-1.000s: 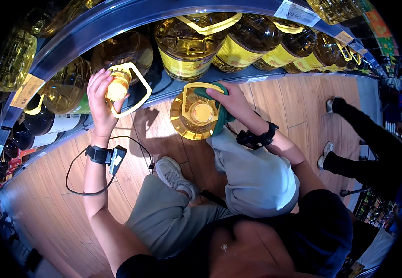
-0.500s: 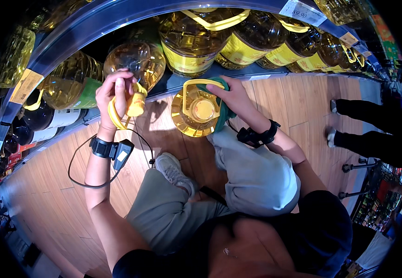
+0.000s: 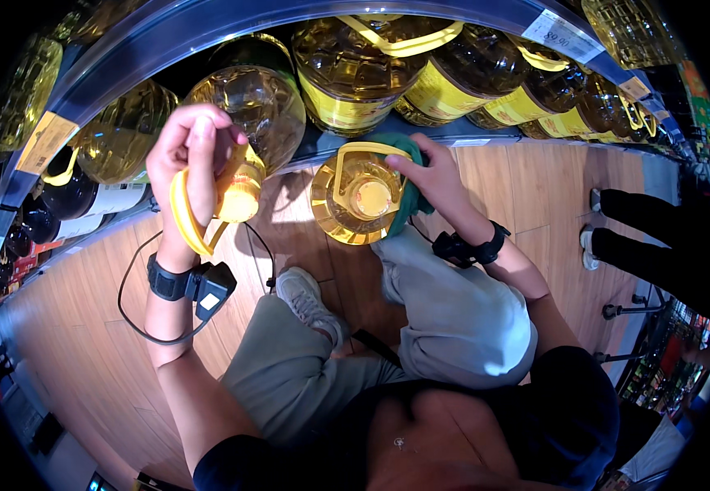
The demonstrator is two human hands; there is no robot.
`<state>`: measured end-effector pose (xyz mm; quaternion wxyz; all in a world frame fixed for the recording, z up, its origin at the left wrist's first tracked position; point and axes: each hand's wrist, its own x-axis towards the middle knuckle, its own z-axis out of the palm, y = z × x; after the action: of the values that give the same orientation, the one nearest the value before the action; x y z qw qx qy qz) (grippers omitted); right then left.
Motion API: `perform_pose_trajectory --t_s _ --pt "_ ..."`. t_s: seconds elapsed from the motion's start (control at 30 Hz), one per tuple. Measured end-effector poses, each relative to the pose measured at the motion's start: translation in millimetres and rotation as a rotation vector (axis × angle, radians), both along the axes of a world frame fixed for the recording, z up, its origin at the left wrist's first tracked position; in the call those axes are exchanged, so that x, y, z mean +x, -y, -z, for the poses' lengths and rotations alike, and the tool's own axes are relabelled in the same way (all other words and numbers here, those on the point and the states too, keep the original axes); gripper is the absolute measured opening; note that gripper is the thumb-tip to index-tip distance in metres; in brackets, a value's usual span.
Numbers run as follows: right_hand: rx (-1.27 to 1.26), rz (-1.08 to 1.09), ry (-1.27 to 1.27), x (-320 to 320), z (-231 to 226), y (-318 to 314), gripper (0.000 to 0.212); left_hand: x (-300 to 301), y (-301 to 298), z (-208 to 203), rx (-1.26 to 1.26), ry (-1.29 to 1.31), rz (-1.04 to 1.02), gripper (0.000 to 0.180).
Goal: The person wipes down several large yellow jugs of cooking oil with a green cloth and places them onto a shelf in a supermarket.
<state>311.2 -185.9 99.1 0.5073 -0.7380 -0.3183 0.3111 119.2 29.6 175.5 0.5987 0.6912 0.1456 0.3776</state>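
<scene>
My left hand [image 3: 184, 168] is closed round the neck and yellow handle of a large clear oil jug [image 3: 261, 110]. Its yellow cap [image 3: 240, 199] points toward me, and its body leans back into the shelf bay. To the right, a second oil jug [image 3: 334, 209] is seen from above, with its cap and yellow handle uppermost. I cannot tell whether its base rests on the floor. My right hand [image 3: 435, 182] presses a green cloth [image 3: 410, 196] to that jug's right side, thumb by the handle; its other fingers are partly hidden.
More yellow-labelled oil jugs [image 3: 445, 90] line the low shelf, under a blue shelf edge [image 3: 207, 24] with price tags. Dark bottles [image 3: 68, 200] stand at the left. My shoe [image 3: 306, 303] is on the wooden floor [image 3: 93, 360]. Another person's legs [image 3: 645, 217] show at the right, near a wheeled cart [image 3: 666, 335].
My left hand and its jug's cap have come nearer to me and look larger. The view has shifted slightly; my right hand keeps the cloth on the other jug.
</scene>
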Motion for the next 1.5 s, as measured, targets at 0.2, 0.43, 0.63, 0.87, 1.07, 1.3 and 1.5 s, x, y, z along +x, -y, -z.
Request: perform_pose_trajectory --t_s 0.2,0.43,0.63,0.87,1.07,1.3,1.5 --pt "0.235 0.258 0.017 0 -31 11 0.020 -3 -4 -32 -0.285 0.146 -0.095 0.021" --pt "0.560 -0.216 0.169 -35 -128 -31 0.043 6 -21 -42 -0.336 0.190 0.019 0.019" --pt "-0.013 -0.729 0.698 -93 -161 -89 0.049 13 -14 -44 -0.211 0.026 -0.075 0.023" --pt "-0.170 -0.815 0.005 -132 -159 -105 0.032 20 -27 -36 0.282 -0.113 0.076 0.022" --pt "-0.062 -0.452 -0.457 -119 -168 -96 0.024 -13 -70 -26 0.380 -0.202 0.346 0.039" --pt "-0.092 -0.426 -0.415 -109 -158 -70 0.025 -53 -66 67 -0.667 -0.577 0.105 0.081" --pt "-0.118 -0.439 -0.370 -109 -173 -71 0.024 -40 -67 144 -1.383 -0.193 0.377 0.083"
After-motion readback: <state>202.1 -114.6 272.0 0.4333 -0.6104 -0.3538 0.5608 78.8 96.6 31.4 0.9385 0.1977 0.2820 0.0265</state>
